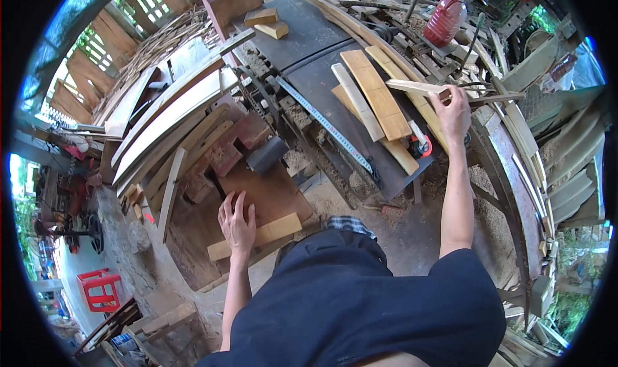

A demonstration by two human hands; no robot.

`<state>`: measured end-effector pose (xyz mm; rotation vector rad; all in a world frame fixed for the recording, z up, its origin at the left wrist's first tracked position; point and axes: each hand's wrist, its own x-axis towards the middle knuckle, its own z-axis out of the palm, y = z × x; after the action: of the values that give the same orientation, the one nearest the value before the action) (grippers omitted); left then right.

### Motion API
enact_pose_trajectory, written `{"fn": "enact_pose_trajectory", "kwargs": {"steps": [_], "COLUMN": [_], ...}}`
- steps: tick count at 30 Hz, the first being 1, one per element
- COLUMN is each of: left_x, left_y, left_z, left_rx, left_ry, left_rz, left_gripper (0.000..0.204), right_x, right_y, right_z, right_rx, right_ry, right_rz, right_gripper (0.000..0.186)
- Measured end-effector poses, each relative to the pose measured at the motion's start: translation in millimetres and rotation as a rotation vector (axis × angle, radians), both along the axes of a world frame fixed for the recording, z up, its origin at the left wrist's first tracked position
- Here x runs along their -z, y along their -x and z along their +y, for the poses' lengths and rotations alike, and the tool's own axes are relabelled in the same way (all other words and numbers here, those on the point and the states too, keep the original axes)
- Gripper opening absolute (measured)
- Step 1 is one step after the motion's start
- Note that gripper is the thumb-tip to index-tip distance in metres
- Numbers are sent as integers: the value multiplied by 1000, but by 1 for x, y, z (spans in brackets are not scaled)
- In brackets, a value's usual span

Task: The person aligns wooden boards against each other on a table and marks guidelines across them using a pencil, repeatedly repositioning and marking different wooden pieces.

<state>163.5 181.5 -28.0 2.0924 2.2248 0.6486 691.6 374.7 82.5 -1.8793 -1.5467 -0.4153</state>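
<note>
Pinching one wooden strip [410, 86] is the right grip [454, 114], the left grip [237, 225] unclenched.

No word or number can be read. The pale-blue measuring strip [322, 119] along the left edge of the dark desk [299, 32] bears a row of fine graduation marks, too small to make out. Well to the lower left of that strip, a blue-and-white container [122, 342] shows pale markings, too small and blurred to read.

Soft daylight, blue-white glare near the rim, heavy fisheye curvature.
</note>
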Motion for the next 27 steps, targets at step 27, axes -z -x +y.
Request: {"fn": "enact_pose_trajectory", "kwargs": {"steps": [27], "left_x": [-39], "left_y": [142], "left_z": [-77], "left_rx": [-34], "left_ry": [152], "left_rz": [17], "left_gripper": [41], "right_x": [55], "right_y": [340], "right_z": [-166], "right_rx": [-1088], "right_ry": [713], "right_rz": [-167], "right_gripper": [72]}}
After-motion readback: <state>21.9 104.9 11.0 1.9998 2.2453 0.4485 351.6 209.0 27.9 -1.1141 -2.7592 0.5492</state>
